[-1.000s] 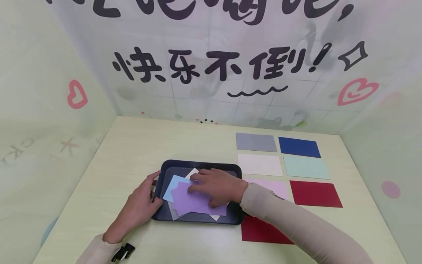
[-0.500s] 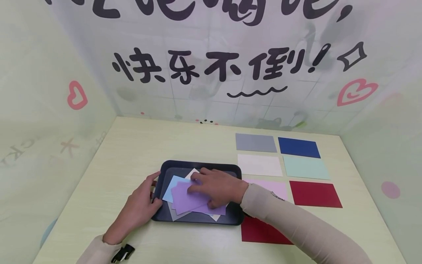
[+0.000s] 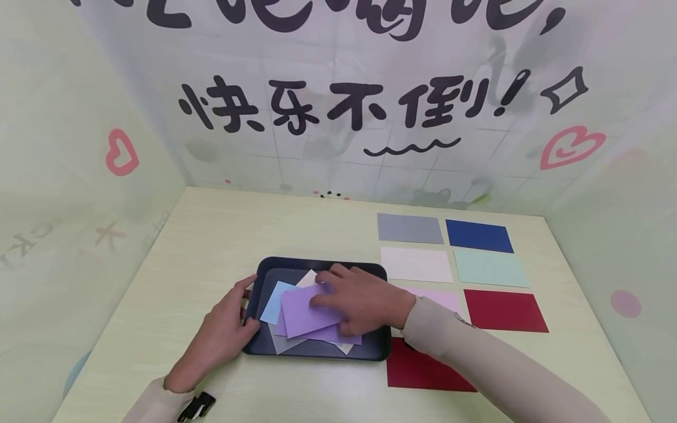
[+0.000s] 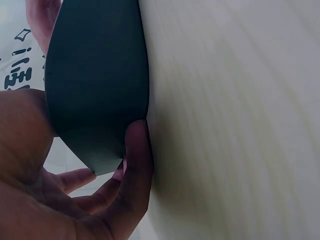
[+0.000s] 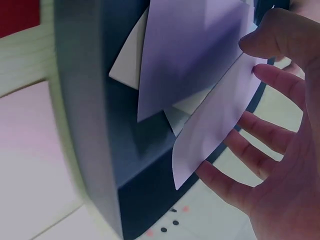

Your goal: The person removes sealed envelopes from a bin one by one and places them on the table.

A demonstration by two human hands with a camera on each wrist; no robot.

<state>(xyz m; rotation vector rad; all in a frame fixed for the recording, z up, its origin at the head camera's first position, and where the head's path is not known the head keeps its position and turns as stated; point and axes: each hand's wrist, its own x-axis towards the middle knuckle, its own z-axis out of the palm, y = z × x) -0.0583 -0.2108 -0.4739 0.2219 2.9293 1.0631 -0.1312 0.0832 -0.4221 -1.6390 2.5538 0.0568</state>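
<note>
A dark blue tray (image 3: 378, 352) sits on the table with several overlapping cards in it. My left hand (image 3: 217, 335) holds the tray's left end, fingers curled against the dark wall in the left wrist view. Over the tray, my right hand (image 3: 367, 296) pinches a purple card (image 5: 215, 117) between thumb and fingers. This card is raised at a tilt above another purple card (image 5: 187, 55) in the tray. Light blue (image 3: 271, 306), cream (image 3: 308, 278) and grey (image 3: 285, 345) cards show at the edges of the pile.
Cards lie in two columns right of the tray: grey (image 3: 409, 228), dark blue (image 3: 479, 236), pale pink (image 3: 416, 264), mint (image 3: 491, 268), light purple (image 3: 439, 298) and red (image 3: 506, 311). Another red card (image 3: 423, 370) is partly under the right forearm. Printed walls surround the table.
My right hand has shifted slightly right, drawing the top purple card up and right off the pile, so the purple card beneath shows apart from it. The left hand stays on the tray.
</note>
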